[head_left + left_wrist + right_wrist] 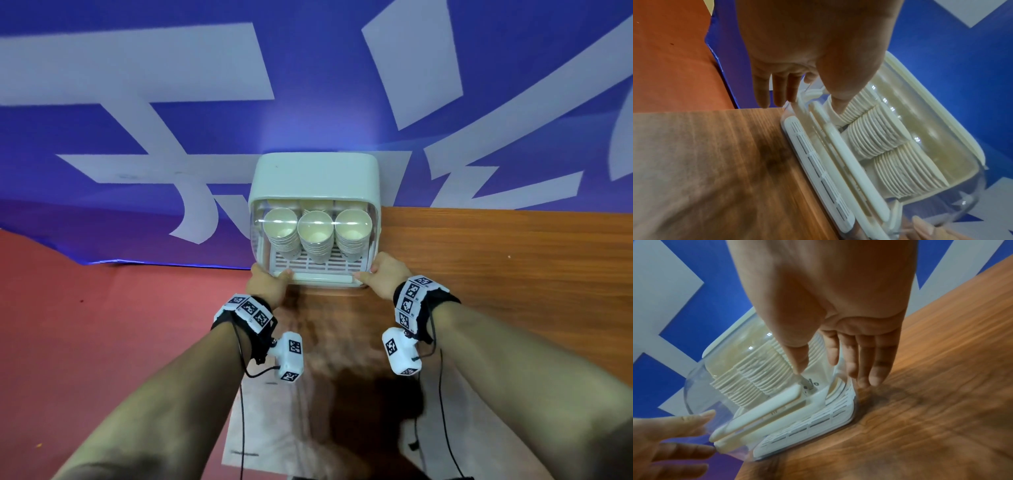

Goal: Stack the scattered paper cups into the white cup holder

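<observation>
The white cup holder [313, 178] stands at the far left corner of the wooden table, its clear front cover [953, 191] down. Three stacks of paper cups [315, 236] sit side by side inside, on the slotted tray [322, 263]. My left hand [270, 279] is at the holder's lower left corner; its fingers [777, 91] lie straight along the side and the thumb [838, 104] lies on the cover. My right hand [376, 274] mirrors it at the lower right corner, fingers [865, 366] straight beside the base and thumb [797, 356] on the cover. No loose cup shows.
The wooden table [496, 274] stretches to the right and toward me. A blue banner with white characters [171, 137] hangs right behind the holder. Red floor [85, 325] lies past the table's left edge, close to my left hand.
</observation>
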{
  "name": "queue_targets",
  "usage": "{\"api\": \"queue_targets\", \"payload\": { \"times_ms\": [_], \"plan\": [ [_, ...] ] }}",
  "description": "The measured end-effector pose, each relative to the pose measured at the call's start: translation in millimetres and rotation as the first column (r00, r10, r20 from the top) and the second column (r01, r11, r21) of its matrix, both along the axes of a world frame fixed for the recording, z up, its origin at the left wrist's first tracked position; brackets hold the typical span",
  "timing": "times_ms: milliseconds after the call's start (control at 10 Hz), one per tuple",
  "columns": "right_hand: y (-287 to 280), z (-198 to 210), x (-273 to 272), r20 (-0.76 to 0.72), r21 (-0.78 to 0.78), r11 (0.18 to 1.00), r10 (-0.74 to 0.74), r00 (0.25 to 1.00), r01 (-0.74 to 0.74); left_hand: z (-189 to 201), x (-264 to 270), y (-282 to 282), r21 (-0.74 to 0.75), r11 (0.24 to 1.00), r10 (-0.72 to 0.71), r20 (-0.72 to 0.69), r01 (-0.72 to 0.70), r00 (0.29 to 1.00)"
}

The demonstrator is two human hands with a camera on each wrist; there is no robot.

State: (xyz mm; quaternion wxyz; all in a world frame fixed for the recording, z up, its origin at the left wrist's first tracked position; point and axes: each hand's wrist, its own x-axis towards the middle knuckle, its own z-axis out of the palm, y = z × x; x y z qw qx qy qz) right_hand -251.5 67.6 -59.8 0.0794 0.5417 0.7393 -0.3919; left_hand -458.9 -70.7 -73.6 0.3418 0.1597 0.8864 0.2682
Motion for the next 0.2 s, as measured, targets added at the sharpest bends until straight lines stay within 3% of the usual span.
{"api": "queue_targets", "payload": {
  "times_ms": [200],
  "plan": [
    [7.4,35.4,14.8,-0.024,0.053,0.997,0.063,0.998,-0.062,30.7,10.2,-12.7,0.066,0.998,-0.005,-0.110,0.012,0.994]
  ]
}}
